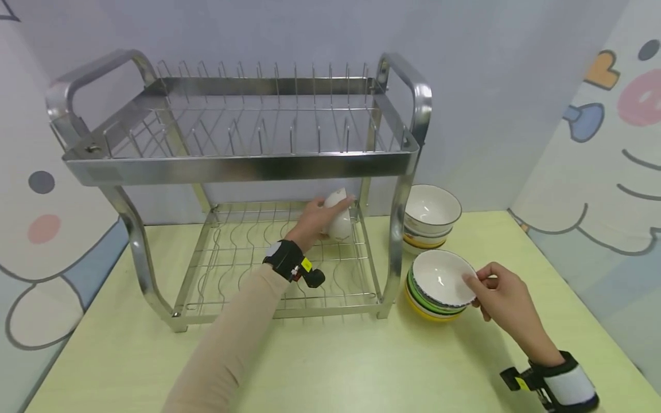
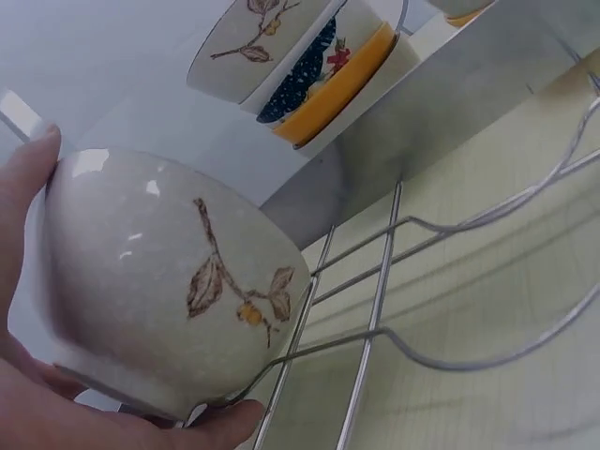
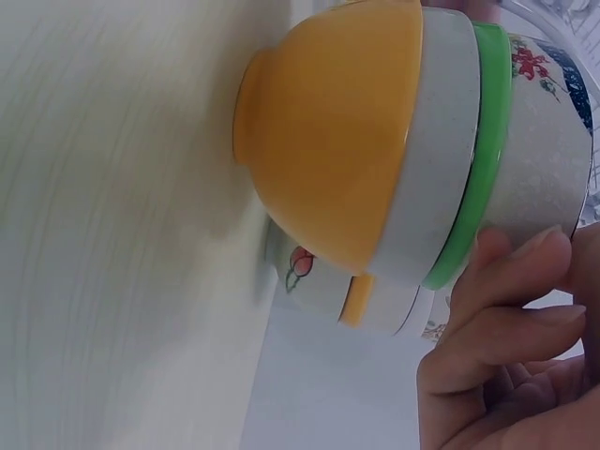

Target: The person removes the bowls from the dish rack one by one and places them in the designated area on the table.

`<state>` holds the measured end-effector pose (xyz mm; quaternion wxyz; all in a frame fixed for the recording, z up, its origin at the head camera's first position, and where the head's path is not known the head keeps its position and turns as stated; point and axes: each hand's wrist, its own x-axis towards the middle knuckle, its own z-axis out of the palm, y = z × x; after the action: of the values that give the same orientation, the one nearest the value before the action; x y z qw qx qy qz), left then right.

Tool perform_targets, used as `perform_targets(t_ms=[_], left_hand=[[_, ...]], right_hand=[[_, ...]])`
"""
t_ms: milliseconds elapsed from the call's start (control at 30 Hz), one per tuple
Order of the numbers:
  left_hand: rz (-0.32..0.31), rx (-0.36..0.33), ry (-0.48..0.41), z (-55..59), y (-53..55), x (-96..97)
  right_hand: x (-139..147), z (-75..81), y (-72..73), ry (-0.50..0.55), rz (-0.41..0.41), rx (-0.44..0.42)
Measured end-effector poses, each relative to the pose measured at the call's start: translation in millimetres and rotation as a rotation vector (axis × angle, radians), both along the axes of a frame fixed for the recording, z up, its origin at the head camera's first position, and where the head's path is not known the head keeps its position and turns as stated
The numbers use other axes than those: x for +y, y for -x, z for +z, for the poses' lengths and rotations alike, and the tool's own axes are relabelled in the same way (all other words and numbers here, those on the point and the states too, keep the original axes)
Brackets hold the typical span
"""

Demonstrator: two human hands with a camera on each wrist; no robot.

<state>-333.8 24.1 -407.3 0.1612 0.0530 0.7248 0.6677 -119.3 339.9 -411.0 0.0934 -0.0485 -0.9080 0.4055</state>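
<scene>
My left hand (image 1: 312,220) grips a white bowl (image 2: 169,281) with a brown leafy branch on its side. That bowl stands tilted on edge at the right end of the lower rack (image 1: 289,312), its side against the wires in the left wrist view. At the front stack on the right, my right hand (image 1: 503,295) pinches the rim of the top bowl (image 1: 444,277), white inside with a dark patterned edge. Beneath it sit a green-rimmed bowl (image 3: 492,141) and a yellow-orange bowl (image 3: 328,131) at the bottom.
The two-tier metal dish rack (image 1: 248,166) has upright wire dividers on its upper tier. Behind the front stack stands another bowl stack (image 1: 432,206), beside the rack's right leg. The pale yellow table (image 1: 330,367) runs back to a wall with cartoon pictures.
</scene>
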Motion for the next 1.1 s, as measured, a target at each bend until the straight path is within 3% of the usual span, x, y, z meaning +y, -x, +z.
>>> perform_targets(t_ms=[300,533,667,867,1100], left_hand=[[0.030,-0.017,0.067,4.7,1.1,12.1],[0.088,0.018,0.088,-0.6,-1.4,21.2],[0.090,0.037,0.098,-4.9,-5.3,21.6],[0.100,0.061,0.089,-2.7,-5.8,18.9],[0.120,0.124,0.149,-4.2,-6.1,20.9]], right_hand=[[-1.4,5.6,0.1,-0.025,0.002,-0.005],[2.2,8.4,-2.7,-0.034,-0.002,-0.012],[2.6,7.9,-4.3,-0.037,0.001,-0.023],[-0.4,8.9,-2.2,-0.044,-0.006,-0.031],[0.5,5.5,-4.0,-0.056,0.003,-0.011]])
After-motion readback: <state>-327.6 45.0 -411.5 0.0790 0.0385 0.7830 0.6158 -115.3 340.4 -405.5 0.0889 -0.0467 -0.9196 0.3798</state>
